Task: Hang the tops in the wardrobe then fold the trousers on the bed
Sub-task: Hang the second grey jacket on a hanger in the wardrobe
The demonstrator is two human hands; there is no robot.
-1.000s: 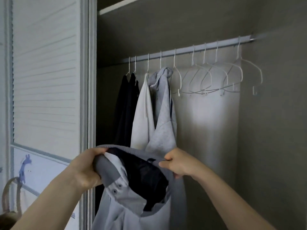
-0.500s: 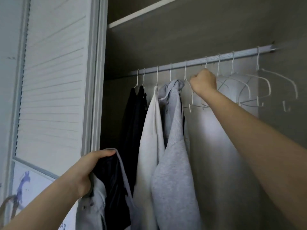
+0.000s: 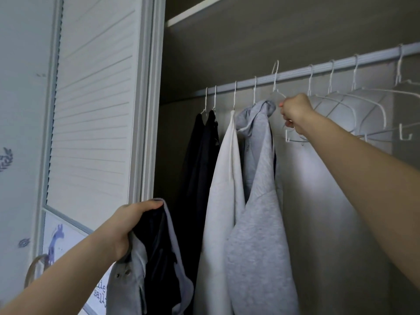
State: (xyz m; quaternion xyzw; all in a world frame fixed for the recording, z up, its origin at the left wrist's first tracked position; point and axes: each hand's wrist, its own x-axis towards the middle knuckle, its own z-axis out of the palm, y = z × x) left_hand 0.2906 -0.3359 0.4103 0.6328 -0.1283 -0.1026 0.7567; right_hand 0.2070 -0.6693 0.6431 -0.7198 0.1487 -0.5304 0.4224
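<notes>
At the open wardrobe, my right hand (image 3: 295,112) grips a white wire hanger (image 3: 278,96), its hook raised above the rail (image 3: 295,72). My left hand (image 3: 127,226) clutches a grey top (image 3: 131,276) (dark lining showing) low beside the louvred door (image 3: 91,98). A grey hoodie (image 3: 259,201), white top (image 3: 221,189) and dark garments (image 3: 200,155) hang from the rail.
</notes>
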